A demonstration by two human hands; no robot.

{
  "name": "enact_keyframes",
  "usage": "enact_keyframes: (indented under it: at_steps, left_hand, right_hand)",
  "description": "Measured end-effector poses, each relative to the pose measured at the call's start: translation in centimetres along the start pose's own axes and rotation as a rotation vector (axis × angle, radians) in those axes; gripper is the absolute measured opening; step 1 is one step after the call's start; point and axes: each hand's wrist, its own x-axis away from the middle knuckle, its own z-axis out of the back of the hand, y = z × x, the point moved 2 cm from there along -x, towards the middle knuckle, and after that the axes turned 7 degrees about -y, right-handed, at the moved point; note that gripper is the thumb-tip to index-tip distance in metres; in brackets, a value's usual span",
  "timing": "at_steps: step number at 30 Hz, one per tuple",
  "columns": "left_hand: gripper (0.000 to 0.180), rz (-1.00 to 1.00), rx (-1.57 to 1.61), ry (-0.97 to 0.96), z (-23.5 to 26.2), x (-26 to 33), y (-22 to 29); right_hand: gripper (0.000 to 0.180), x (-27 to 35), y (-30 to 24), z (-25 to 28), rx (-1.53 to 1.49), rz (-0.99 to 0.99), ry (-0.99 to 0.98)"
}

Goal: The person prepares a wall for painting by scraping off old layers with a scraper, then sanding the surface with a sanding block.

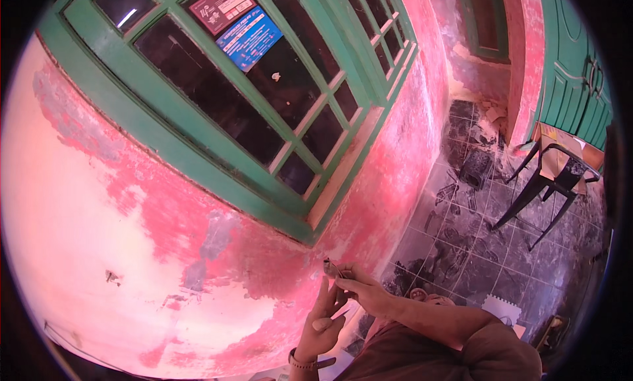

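My right hand (361, 290) comes in from the lower right with its fingers closed in a pinch. It holds a small, dark-tipped piece (330, 269), perhaps a scraper blade, too small to tell for certain. My left hand (321, 328), with a dark watch (310, 362) on the wrist, is just below. Its fingers are apart, with the fingertips close under the small piece; whether they touch it I cannot tell. Both hands are in front of the pink wall (264, 275), whose paint is patchy and worn down to pale and grey areas.
Above the hands, a green window frame (224, 196) juts out with a sill corner. Debris lies on the dark tiled floor (475, 269) at right. A black chair (554, 176) stands near green doors (573, 71). A white notepad (502, 310) lies beside me.
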Motion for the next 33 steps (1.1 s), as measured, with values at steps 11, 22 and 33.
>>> enact_keyframes:
  at_steps: [11, 22, 33]
  left_hand:
    - [0.073, 0.262, -0.226, -0.102, 5.4, 2.1, 3.1]
    - [0.067, -0.286, -0.917, 0.415, 12.4, 4.3, 13.4]
    - [0.074, -0.026, -1.334, 0.635, 15.1, 3.3, 14.8]
  right_hand:
    - [0.038, -2.1, 3.6, -1.0, -0.057, -0.116, 0.029]
    - [0.029, -6.5, 10.7, 8.2, -0.095, -0.084, 0.829]
    - [0.033, -18.2, 3.9, 13.5, 0.431, 0.409, 1.182]
